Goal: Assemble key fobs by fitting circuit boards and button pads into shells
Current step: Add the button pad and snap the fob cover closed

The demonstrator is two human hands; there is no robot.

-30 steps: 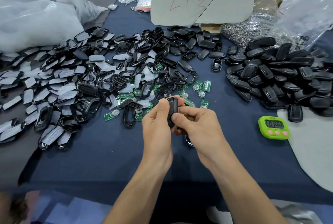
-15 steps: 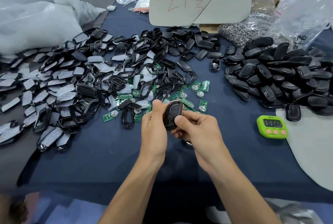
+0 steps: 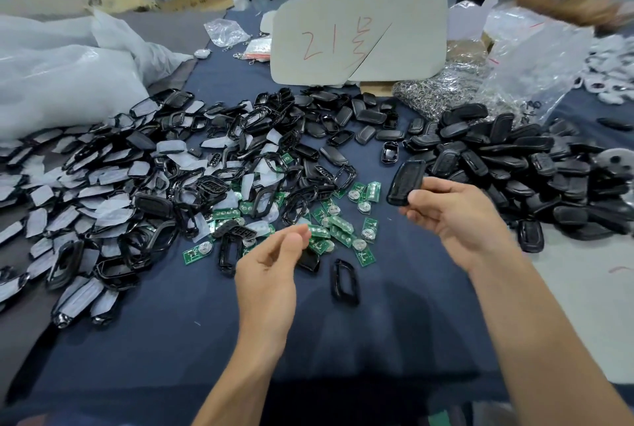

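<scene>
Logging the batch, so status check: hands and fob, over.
Right hand pinches black fob beside closed-fob pile. Left hand empty, loosely curled, by circuit boards. Nothing between fob and pile.

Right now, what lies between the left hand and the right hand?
In the head view, loose green circuit boards lie on the blue cloth between left hand and right hand.

Key fob [image 3: 405, 182]: black plastic, slight sheen. Circuit boards [image 3: 343, 225]: green, glossy. Table cloth [image 3: 178, 333]: navy, matt.

key fob [image 3: 406, 182] | black, closed, tilted | pinched in right hand [image 3: 456, 216]
</scene>
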